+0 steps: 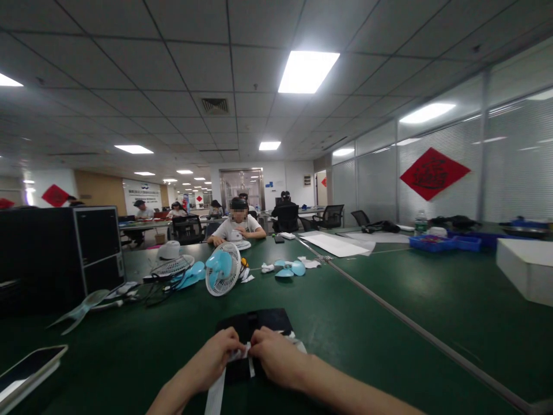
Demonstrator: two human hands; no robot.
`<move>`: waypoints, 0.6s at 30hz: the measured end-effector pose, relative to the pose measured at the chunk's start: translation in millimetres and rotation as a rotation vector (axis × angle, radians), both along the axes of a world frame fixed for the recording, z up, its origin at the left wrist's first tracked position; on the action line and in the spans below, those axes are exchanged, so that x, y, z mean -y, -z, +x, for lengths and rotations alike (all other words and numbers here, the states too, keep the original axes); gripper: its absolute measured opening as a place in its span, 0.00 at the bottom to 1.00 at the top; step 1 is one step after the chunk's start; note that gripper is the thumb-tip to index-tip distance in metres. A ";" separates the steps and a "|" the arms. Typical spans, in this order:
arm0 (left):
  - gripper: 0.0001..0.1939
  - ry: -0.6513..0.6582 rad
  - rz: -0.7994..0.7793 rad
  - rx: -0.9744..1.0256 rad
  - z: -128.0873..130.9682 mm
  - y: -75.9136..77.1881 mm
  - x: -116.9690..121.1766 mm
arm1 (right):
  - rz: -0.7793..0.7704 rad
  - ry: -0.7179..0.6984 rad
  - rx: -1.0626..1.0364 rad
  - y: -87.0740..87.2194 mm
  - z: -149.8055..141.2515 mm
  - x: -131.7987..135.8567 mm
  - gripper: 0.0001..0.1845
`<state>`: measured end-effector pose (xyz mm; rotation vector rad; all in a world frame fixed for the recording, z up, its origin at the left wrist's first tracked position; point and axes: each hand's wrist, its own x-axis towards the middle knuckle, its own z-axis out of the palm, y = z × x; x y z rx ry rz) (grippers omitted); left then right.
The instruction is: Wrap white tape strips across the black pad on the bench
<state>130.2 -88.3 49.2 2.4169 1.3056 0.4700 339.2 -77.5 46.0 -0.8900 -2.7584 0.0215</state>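
My left hand (216, 353) and my right hand (279, 356) meet low in the middle of the head view, fingertips nearly touching. Both are closed in a pinch on a thin white strip (248, 350); its exact kind is too small to tell. Under them lies a flat black case-like piece (272, 320) on the green table (345, 334). A longer white strip (215, 396) hangs down below my left hand. Some crumpled white material (299, 343) shows just beyond my right hand, partly hidden by it.
Ahead lie a fan grille with a light blue blade (223, 268), a loose blue fan blade (290, 268) and a fan part with cables (173, 265). A black computer case (97, 248) and phone (30, 369) are left; blue trays (432, 242) right. A person (238, 226) sits opposite.
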 end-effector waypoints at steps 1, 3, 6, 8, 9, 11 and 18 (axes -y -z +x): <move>0.19 0.001 -0.002 -0.002 0.2 -0.3 0.2 | 0.023 0.003 0.021 1.3 -1.1 0.8 0.18; 0.19 0.005 -0.004 0.001 0.6 -0.6 0.2 | 0.060 -0.003 0.044 4.6 -1.0 3.7 0.16; 0.19 0.003 -0.006 0.010 0.4 1.0 -1.3 | 0.098 -0.023 0.050 10.2 1.8 11.3 0.15; 0.19 -0.001 -0.003 0.006 -0.1 3.0 -3.3 | 0.120 -0.031 0.037 13.7 3.5 16.9 0.14; 0.19 0.001 -0.003 0.002 -0.4 4.0 -4.3 | 0.129 -0.035 0.029 15.3 4.1 19.2 0.14; 0.20 0.009 0.000 -0.002 -1.1 5.6 -5.8 | 0.145 -0.046 0.021 18.5 5.0 22.5 0.14; 0.22 0.010 0.006 0.004 -2.3 6.2 -5.7 | 0.188 -0.057 0.024 26.2 6.3 26.8 0.13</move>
